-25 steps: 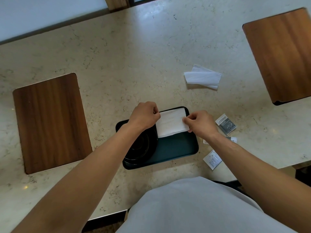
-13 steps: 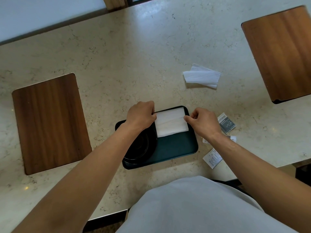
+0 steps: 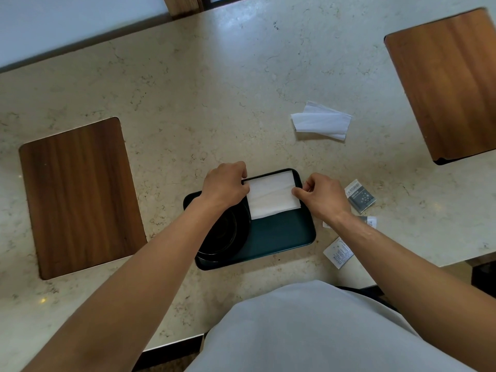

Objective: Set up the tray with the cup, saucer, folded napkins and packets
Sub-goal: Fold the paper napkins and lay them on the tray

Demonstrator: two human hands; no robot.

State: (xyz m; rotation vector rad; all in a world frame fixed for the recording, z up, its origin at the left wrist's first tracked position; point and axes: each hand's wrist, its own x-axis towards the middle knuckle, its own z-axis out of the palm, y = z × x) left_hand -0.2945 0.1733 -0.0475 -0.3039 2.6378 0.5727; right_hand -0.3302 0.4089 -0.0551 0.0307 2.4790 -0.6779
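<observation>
A wooden board point(image 3: 80, 197) is lying at the left of the marble counter point(image 3: 188, 103). The left hand point(image 3: 224, 185) is keeping a pinching grip on the left edge of the folded napkin point(image 3: 272, 196), which is lying in the far part of the dark tray point(image 3: 281, 234) beside the black saucer point(image 3: 222, 234). The right hand point(image 3: 322, 196) is pinching the napkin's right edge. A second napkin point(image 3: 320, 120) and three packets point(image 3: 359, 196) are lying on the counter further right.
</observation>
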